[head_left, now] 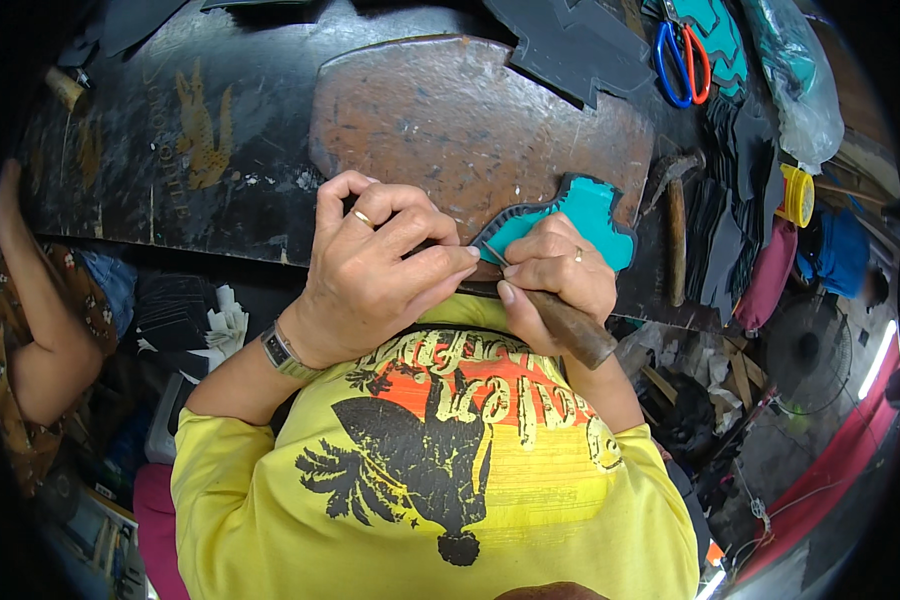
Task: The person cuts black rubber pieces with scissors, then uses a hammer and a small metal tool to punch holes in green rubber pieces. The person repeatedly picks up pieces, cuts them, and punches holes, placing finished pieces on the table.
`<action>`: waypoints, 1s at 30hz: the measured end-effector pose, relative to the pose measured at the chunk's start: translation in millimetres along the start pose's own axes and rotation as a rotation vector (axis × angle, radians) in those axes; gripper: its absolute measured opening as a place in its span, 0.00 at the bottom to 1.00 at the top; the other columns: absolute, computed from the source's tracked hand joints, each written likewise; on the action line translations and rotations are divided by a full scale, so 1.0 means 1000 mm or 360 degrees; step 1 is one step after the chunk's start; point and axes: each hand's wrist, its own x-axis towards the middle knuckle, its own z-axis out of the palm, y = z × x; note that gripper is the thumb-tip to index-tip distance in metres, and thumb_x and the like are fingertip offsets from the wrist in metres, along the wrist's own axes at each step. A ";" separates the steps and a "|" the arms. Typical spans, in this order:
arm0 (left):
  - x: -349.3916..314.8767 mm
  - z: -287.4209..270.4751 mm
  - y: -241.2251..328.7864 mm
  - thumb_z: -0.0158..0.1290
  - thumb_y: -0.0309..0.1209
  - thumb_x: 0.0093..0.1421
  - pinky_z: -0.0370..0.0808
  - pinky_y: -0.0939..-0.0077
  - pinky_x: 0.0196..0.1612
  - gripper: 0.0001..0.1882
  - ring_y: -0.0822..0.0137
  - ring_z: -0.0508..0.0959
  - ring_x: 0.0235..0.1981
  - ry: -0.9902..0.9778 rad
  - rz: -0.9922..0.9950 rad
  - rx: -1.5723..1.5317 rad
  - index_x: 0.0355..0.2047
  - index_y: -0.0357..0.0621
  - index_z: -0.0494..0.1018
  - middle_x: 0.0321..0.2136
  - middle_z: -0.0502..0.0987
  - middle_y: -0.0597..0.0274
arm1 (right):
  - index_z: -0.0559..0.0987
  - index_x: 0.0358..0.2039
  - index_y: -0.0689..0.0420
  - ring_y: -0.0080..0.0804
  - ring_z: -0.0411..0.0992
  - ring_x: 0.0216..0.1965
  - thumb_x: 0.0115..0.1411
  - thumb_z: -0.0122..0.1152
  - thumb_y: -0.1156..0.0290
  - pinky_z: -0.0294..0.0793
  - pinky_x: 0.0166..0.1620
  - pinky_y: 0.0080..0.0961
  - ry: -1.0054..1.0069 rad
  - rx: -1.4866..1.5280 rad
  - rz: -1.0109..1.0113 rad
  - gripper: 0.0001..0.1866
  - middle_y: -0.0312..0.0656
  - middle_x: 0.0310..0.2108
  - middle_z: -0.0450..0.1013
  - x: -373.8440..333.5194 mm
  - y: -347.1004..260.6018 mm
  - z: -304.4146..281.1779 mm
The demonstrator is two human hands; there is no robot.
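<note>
A teal piece with a folded black edge [595, 225], like a cut shoe or bag part, lies on the near right of a worn brown board [400, 120]. My left hand [380, 260] is closed, thumb and forefinger pinched at the piece's left black rim. In my right hand [565, 270] is an awl with a thick wooden handle [570, 328]. Its thin metal tip points up and left, by the black rim near my left fingertips. The right fingers also rest against the teal face. What lies inside my left fingers is mostly hidden.
A hammer [677, 235] lies right of the board. Scissors with blue and red handles [682, 65] sit at the far right, near stacked black pieces [725, 190]. Black sheets [570, 45] overlap the board's far edge. Another person's arm [50, 330] is at the left.
</note>
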 end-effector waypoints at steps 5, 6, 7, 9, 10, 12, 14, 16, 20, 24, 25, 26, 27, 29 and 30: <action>-0.007 -0.001 -0.001 0.70 0.34 0.49 0.61 0.54 0.60 0.12 0.69 0.75 0.47 -0.0029 0.0059 0.0030 0.36 0.57 0.84 0.37 0.78 0.77 | 0.76 0.27 0.59 0.35 0.72 0.24 0.40 0.68 0.85 0.66 0.29 0.31 -0.0067 -0.0162 -0.0078 0.13 0.42 0.27 0.76 0.000 0.001 0.001; -0.007 -0.001 -0.001 0.70 0.34 0.50 0.61 0.54 0.61 0.13 0.69 0.75 0.48 -0.0029 0.0087 0.0040 0.37 0.57 0.84 0.38 0.78 0.77 | 0.76 0.29 0.60 0.35 0.72 0.25 0.44 0.67 0.84 0.68 0.31 0.31 -0.0066 -0.0029 0.0019 0.11 0.44 0.28 0.77 0.000 0.001 -0.001; -0.007 -0.002 -0.002 0.70 0.34 0.50 0.60 0.54 0.62 0.13 0.69 0.75 0.48 -0.0054 0.0095 0.0048 0.38 0.57 0.84 0.39 0.78 0.76 | 0.77 0.31 0.62 0.36 0.73 0.26 0.47 0.66 0.83 0.71 0.33 0.32 -0.0068 0.0107 0.0095 0.10 0.45 0.28 0.77 -0.001 -0.001 -0.005; -0.005 -0.004 -0.002 0.69 0.35 0.51 0.59 0.53 0.63 0.14 0.68 0.74 0.49 -0.0082 0.0129 0.0044 0.39 0.56 0.84 0.40 0.77 0.75 | 0.78 0.36 0.65 0.35 0.77 0.31 0.56 0.65 0.80 0.77 0.41 0.30 0.0016 0.0591 0.0394 0.07 0.49 0.33 0.79 -0.002 -0.006 -0.018; -0.003 -0.006 -0.001 0.69 0.35 0.51 0.60 0.53 0.62 0.14 0.68 0.74 0.49 -0.0116 0.0128 0.0062 0.39 0.56 0.84 0.40 0.77 0.74 | 0.78 0.36 0.66 0.33 0.77 0.32 0.59 0.65 0.79 0.78 0.42 0.29 0.0110 0.0465 0.0507 0.06 0.50 0.34 0.79 -0.003 -0.012 -0.029; -0.001 -0.010 0.002 0.69 0.36 0.51 0.60 0.53 0.62 0.14 0.68 0.74 0.49 -0.0155 0.0132 0.0069 0.39 0.54 0.84 0.41 0.77 0.73 | 0.80 0.36 0.64 0.34 0.78 0.34 0.59 0.68 0.75 0.78 0.42 0.28 0.0415 -0.0004 0.0638 0.07 0.46 0.34 0.80 -0.006 -0.018 -0.052; 0.001 -0.013 0.008 0.69 0.37 0.51 0.61 0.53 0.60 0.15 0.67 0.74 0.48 -0.0144 0.0097 0.0001 0.40 0.52 0.84 0.40 0.77 0.71 | 0.82 0.37 0.60 0.39 0.79 0.35 0.57 0.73 0.70 0.77 0.42 0.30 0.0644 -0.0785 0.0669 0.11 0.44 0.32 0.80 -0.009 -0.016 -0.080; 0.002 -0.013 0.015 0.69 0.39 0.52 0.63 0.55 0.56 0.18 0.66 0.76 0.45 -0.0131 0.0155 -0.0057 0.42 0.48 0.83 0.39 0.77 0.68 | 0.81 0.39 0.58 0.45 0.78 0.37 0.56 0.74 0.66 0.75 0.43 0.36 0.0550 -0.1512 0.0730 0.15 0.46 0.34 0.79 -0.017 -0.009 -0.106; 0.004 -0.006 0.025 0.66 0.37 0.57 0.74 0.74 0.36 0.25 0.68 0.79 0.30 -0.0215 0.0458 -0.0292 0.54 0.44 0.78 0.49 0.79 0.61 | 0.78 0.41 0.57 0.52 0.76 0.40 0.58 0.72 0.63 0.73 0.44 0.43 0.0252 -0.1952 0.0896 0.17 0.49 0.35 0.77 -0.048 0.013 -0.127; 0.002 -0.001 0.030 0.62 0.38 0.61 0.77 0.74 0.35 0.29 0.66 0.81 0.29 -0.0638 0.0354 -0.0014 0.60 0.39 0.73 0.63 0.71 0.53 | 0.78 0.43 0.59 0.51 0.76 0.35 0.61 0.70 0.64 0.74 0.40 0.40 0.0418 -0.1776 0.0865 0.15 0.50 0.33 0.77 -0.059 0.022 -0.125; 0.001 -0.001 0.030 0.62 0.37 0.61 0.77 0.74 0.35 0.29 0.66 0.81 0.28 -0.0665 0.0344 0.0019 0.60 0.39 0.73 0.64 0.71 0.53 | 0.78 0.44 0.59 0.49 0.76 0.34 0.62 0.69 0.65 0.74 0.39 0.39 0.0457 -0.1736 0.0778 0.15 0.50 0.32 0.77 -0.055 0.018 -0.125; 0.000 -0.001 0.031 0.62 0.37 0.61 0.77 0.74 0.34 0.29 0.66 0.80 0.27 -0.0706 0.0341 0.0051 0.60 0.39 0.73 0.65 0.70 0.53 | 0.78 0.45 0.59 0.45 0.77 0.34 0.63 0.68 0.67 0.74 0.40 0.36 0.0501 -0.1558 0.0894 0.14 0.50 0.35 0.77 -0.051 0.010 -0.125; 0.000 -0.002 0.032 0.62 0.37 0.61 0.78 0.74 0.34 0.29 0.66 0.80 0.26 -0.0745 0.0335 0.0081 0.60 0.38 0.72 0.65 0.69 0.54 | 0.78 0.47 0.58 0.41 0.78 0.34 0.64 0.67 0.69 0.75 0.40 0.32 0.0536 -0.1381 0.0970 0.13 0.49 0.37 0.78 -0.044 0.000 -0.126; 0.000 -0.002 0.033 0.62 0.36 0.61 0.78 0.74 0.33 0.29 0.66 0.80 0.25 -0.0763 0.0325 0.0094 0.60 0.39 0.72 0.66 0.69 0.54 | 0.78 0.50 0.59 0.34 0.79 0.36 0.65 0.65 0.72 0.76 0.41 0.27 0.0609 -0.1088 0.1031 0.14 0.48 0.40 0.79 -0.030 -0.024 -0.124; 0.000 -0.002 0.033 0.62 0.36 0.61 0.78 0.74 0.32 0.29 0.66 0.80 0.24 -0.0772 0.0315 0.0101 0.61 0.39 0.72 0.66 0.69 0.55 | 0.78 0.51 0.60 0.31 0.78 0.36 0.65 0.65 0.73 0.75 0.42 0.25 0.0648 -0.0970 0.1025 0.15 0.47 0.40 0.80 -0.027 -0.037 -0.117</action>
